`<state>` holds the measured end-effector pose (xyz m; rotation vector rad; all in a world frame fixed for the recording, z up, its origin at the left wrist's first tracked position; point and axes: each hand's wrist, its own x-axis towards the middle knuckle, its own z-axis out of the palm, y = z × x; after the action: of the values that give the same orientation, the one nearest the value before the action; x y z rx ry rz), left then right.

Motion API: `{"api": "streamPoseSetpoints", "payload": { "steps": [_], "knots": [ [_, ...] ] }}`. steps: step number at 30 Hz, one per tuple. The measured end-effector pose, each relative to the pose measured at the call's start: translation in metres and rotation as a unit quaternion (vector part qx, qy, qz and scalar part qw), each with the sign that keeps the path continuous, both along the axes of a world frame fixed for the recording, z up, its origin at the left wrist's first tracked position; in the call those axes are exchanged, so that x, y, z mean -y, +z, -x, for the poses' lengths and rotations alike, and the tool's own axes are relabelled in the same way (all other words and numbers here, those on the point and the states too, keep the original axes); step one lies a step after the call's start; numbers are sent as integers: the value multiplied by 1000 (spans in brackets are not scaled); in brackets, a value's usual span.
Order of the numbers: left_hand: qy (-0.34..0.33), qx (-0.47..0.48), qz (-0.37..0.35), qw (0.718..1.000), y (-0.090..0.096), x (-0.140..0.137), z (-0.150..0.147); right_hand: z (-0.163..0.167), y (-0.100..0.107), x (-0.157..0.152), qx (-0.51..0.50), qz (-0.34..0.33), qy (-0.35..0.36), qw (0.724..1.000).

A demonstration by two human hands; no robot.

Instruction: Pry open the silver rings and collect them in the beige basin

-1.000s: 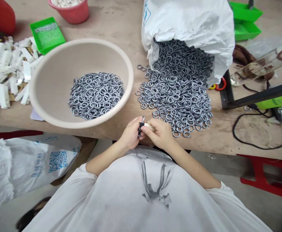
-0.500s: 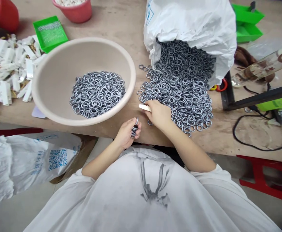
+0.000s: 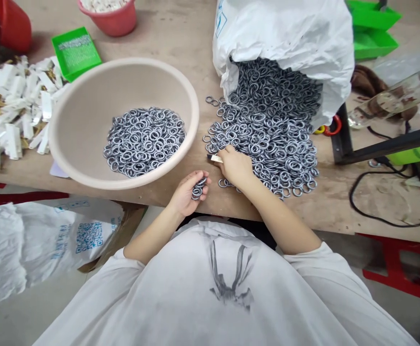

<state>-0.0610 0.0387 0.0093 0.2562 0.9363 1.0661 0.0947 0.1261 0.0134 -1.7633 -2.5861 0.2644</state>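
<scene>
My left hand is curled around several grey rings in front of the beige basin. A little to the right, my right hand grips a small knife; its cream handle shows at the fingers and a short, flat, dark blade points left. That hand rests at the near left edge of a heap of grey rings, hiding a few of them. The heap spills from a white sack lying on its side. More grey rings fill the bottom of the basin.
White plastic pieces with brass-coloured parts lie at the left. A green tray and a red bowl stand behind the basin. To the right are a black metal frame, red-handled scissors and a black cable.
My left hand has opened a little and turned, so more of the rings in it show. The knife blade has tilted from bright to dark. The right hand has shifted slightly left.
</scene>
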Motion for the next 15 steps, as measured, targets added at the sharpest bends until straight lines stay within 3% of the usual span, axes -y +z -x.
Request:
{"api": "streamPoseSetpoints", "payload": {
  "steps": [5,8,15],
  "knots": [
    [-4,-93,-55,994,1,-1,-4,-18,10,3,-121,-2,-43,992],
    [2,-193,-107,975,-4,-7,-10,-32,13,11,-214,11,-72,974],
    [-51,-311,-198,928,-15,-23,-30,-41,3,29,-417,155,-80,892]
  ]
}}
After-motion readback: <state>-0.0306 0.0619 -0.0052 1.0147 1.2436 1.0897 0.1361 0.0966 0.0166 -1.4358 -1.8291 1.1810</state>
